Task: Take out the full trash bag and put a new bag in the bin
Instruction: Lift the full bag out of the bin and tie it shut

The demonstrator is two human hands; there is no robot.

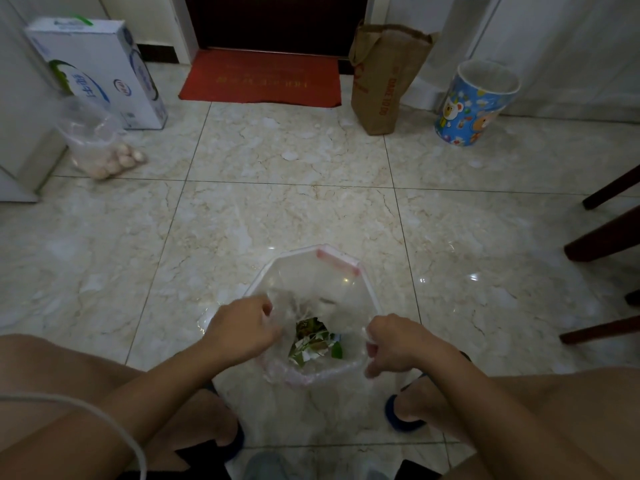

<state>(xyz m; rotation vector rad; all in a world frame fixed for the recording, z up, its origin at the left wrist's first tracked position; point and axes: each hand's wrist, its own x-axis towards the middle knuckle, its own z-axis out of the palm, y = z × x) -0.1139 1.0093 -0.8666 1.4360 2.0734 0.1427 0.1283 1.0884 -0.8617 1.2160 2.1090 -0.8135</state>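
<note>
Early stage: left hand (244, 329) and right hand (394, 344) pinched the full bag's (311, 292) rim, bag unlifted, new bag not in.

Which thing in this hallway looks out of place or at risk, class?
The clear bag of eggs lies on the bare floor beside the milk carton box, slumped open rather than put away. Nothing looks spilled around the trash bag.
</note>
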